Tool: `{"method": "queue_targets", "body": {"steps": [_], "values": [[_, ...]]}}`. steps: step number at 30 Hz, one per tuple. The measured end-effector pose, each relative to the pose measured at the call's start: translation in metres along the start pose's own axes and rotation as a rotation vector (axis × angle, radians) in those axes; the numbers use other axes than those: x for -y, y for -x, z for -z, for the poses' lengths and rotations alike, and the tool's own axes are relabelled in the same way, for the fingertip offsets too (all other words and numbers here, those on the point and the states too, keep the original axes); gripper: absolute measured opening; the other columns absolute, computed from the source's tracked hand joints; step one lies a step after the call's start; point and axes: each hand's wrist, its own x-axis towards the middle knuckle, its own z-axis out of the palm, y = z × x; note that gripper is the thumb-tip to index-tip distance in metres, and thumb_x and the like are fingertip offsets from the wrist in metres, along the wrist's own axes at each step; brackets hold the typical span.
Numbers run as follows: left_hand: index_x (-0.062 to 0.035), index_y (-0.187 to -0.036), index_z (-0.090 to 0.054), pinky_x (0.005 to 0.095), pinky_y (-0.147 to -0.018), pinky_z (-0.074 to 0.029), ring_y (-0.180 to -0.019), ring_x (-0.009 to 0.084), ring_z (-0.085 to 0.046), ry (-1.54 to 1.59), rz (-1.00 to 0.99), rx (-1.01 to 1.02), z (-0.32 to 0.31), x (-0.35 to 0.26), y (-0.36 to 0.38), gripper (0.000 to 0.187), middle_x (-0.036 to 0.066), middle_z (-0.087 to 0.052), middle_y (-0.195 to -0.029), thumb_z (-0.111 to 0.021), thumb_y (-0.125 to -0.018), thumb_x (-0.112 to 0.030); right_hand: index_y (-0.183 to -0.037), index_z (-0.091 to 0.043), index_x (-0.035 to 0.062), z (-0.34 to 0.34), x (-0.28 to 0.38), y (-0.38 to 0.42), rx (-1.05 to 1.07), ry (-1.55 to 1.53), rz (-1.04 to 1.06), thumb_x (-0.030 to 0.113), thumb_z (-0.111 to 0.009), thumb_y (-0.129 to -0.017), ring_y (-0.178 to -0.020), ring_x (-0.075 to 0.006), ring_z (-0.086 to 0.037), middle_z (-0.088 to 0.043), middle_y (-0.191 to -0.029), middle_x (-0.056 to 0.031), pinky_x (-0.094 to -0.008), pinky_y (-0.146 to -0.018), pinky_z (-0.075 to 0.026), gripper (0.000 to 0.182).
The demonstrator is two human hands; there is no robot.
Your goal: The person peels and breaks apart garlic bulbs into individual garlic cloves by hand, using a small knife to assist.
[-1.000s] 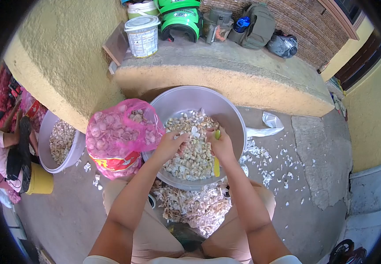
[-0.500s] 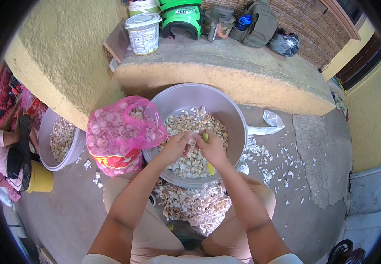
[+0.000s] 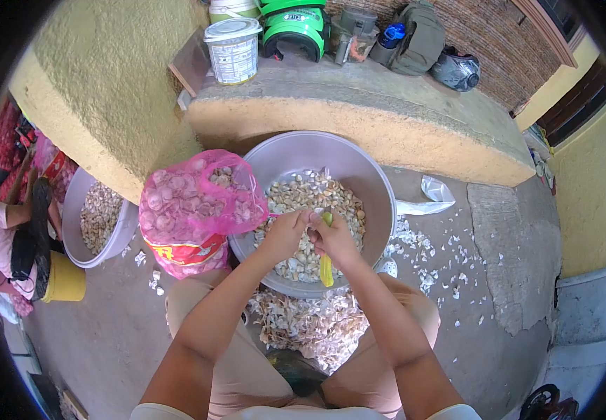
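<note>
Both hands meet over a large grey-purple basin (image 3: 380, 189) that holds many garlic cloves (image 3: 303, 189). My left hand (image 3: 285, 233) is closed in a pinch; whatever its fingertips hold is too small to make out. Touching it, my right hand (image 3: 336, 238) is closed around a yellow-green tool (image 3: 326, 269). One end shows above the thumb, and a long yellow part hangs below the fingers; its working end is hidden. Left of the basin stands a pink mesh sack (image 3: 184, 203) full of garlic bulbs, its top leaning against the rim.
A heap of papery garlic skins (image 3: 310, 325) lies between my legs. More peelings (image 3: 422, 245) and a white plastic bag (image 3: 434, 196) are on the floor at right. A concrete ledge (image 3: 366, 126) runs behind the basin. At far left a person sits near another basin (image 3: 79, 252) and a yellow bucket (image 3: 65, 276).
My hands have drawn closer together. The yellow part of the tool has swung from the right hand's wrist side to hang lower and further left, showing more of its length.
</note>
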Motion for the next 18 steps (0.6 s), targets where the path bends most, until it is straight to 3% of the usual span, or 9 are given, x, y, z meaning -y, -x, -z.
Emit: {"method": "queue_targets", "body": {"steps": [5, 8, 10, 14, 18], "values": [[-0.0023, -0.082, -0.052, 0.0284, -0.049, -0.042, -0.053, 0.0121, -0.048, 0.765, 0.380, -0.019, -0.006, 0.013, -0.001, 0.042, 0.004, -0.051, -0.064, -0.034, -0.090, -0.039, -0.089, -0.045, 0.0044, -0.001, 0.001, 0.006, 0.014, -0.234, 0.028, 0.022, -0.046, -0.087, -0.042, -0.0071, -0.035, -0.042, -0.059, -0.0022, -0.0219, -0.037, -0.028, 0.018], [-0.0043, -0.081, -0.049, 0.0260, -0.045, -0.041, -0.050, 0.0105, -0.044, 0.667, 0.284, 0.003, -0.004, -0.013, 0.004, 0.039, 0.002, -0.045, -0.063, -0.036, -0.089, -0.041, -0.091, -0.048, 0.0036, 0.004, 0.006, 0.000, 0.006, -0.229, 0.030, 0.022, -0.046, -0.087, -0.042, -0.0067, -0.033, -0.041, -0.059, -0.0015, -0.0219, -0.038, -0.028, 0.019], [-0.0046, -0.081, -0.047, 0.0259, -0.047, -0.043, -0.051, 0.0104, -0.045, 0.645, 0.291, -0.086, 0.000, -0.006, -0.001, 0.037, 0.001, -0.044, -0.063, -0.036, -0.089, -0.039, -0.092, -0.049, 0.0029, 0.007, 0.010, -0.001, 0.020, -0.213, -0.012, 0.021, -0.046, -0.087, -0.042, -0.0064, -0.033, -0.041, -0.059, -0.0010, -0.0216, -0.038, -0.028, 0.019], [-0.0062, -0.083, -0.046, 0.0288, -0.053, -0.049, -0.052, 0.0107, -0.045, 0.647, 0.269, -0.275, 0.018, 0.026, -0.020, 0.031, 0.002, -0.044, -0.066, -0.038, -0.089, -0.035, -0.088, -0.049, 0.0026, 0.015, 0.002, -0.009, -0.178, -0.009, -0.013, 0.021, -0.049, -0.085, -0.040, -0.0073, -0.037, -0.043, -0.056, -0.0009, -0.0232, -0.035, -0.029, 0.019], [-0.0025, -0.087, -0.048, 0.0239, -0.054, -0.048, -0.058, 0.0123, -0.051, 0.724, 0.438, -0.345, 0.022, 0.019, -0.023, 0.025, 0.003, -0.046, -0.069, -0.041, -0.089, -0.027, -0.084, -0.047, 0.0012, 0.025, -0.014, -0.022, -0.134, 0.261, 0.004, 0.021, -0.052, -0.081, -0.039, -0.0113, -0.045, -0.048, -0.053, -0.0043, -0.0265, -0.035, -0.034, 0.021]]}}
